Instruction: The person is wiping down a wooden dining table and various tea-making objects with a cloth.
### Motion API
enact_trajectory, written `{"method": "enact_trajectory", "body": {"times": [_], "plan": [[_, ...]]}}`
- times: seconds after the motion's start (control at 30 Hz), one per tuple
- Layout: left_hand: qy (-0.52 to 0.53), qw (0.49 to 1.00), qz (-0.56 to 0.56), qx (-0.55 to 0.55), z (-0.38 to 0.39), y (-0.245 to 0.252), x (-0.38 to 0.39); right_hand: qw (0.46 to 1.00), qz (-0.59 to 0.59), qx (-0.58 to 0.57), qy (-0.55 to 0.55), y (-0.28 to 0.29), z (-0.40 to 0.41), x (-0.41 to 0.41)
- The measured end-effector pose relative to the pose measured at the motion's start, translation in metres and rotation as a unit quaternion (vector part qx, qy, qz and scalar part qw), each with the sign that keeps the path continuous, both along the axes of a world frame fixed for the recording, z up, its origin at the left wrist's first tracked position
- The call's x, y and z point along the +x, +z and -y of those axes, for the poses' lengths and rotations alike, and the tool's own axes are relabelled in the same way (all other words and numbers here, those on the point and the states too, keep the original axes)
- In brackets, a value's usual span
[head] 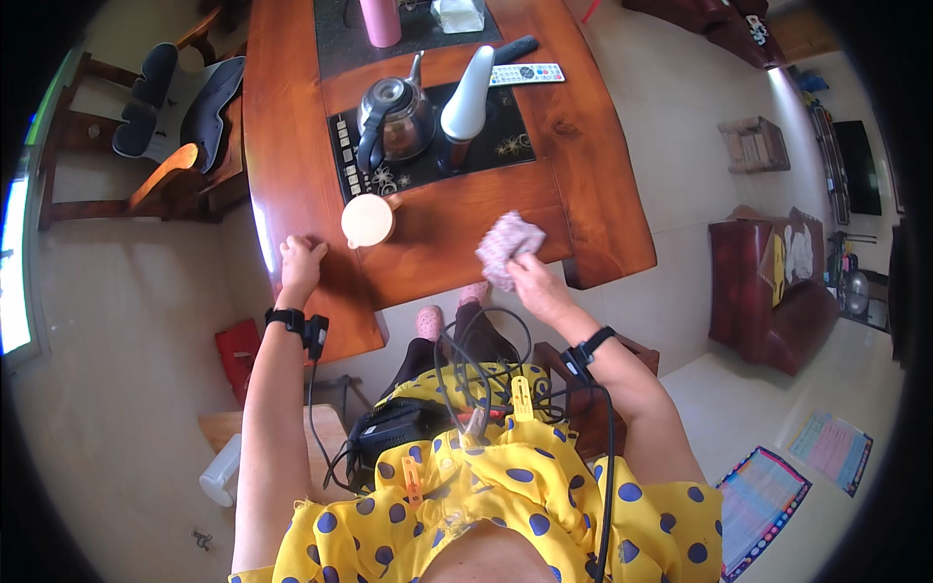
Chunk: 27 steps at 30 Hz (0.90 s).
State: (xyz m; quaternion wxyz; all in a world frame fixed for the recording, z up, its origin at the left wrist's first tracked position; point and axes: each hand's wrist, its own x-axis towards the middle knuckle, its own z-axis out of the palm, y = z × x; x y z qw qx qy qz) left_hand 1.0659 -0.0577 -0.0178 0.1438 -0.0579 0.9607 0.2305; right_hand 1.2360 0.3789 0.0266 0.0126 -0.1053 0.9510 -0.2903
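My right hand point(538, 288) holds a crumpled, pinkish patterned cloth point(509, 244) by its lower side, at the near edge of the wooden table point(459, 266). On the table's left part rests my left hand point(300, 264), fingers curled; whether anything is between them cannot be told. A cream lidded cup point(369, 221) stands between the hands, closer to the left one. Behind it, a glass kettle point(393, 120) with a black handle and a bottle with a pale grey top point(464, 102) stand on a black patterned panel point(510, 131).
A white remote point(528, 73) and a black one point(517, 49) lie behind the panel. Farther back are a pink bottle point(381, 22) and a white packet point(459, 14). A wooden chair point(164, 178) stands left. Black cables point(481, 350) hang before my body.
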Motion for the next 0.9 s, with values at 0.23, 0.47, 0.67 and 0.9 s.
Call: {"method": "enact_trajectory", "body": {"times": [0.23,0.47,0.67,0.9], "plan": [[-0.008,1.0,0.002,-0.021,-0.011,0.016,0.002,0.976,-0.059,0.057,0.201,-0.008,0.117,-0.013],[0.011,0.999,0.027,-0.026,-0.012,0.022,0.004,0.988,-0.074,0.131,0.043,-0.013,0.085,-0.001],[0.013,0.999,0.042,-0.028,-0.015,0.018,-0.002,0.927,0.054,0.264,-0.262,-0.029,-0.057,0.033],[0.009,0.999,0.033,-0.023,-0.003,0.004,-0.004,0.967,-0.026,0.218,-0.13,-0.042,-0.048,0.064]]}}
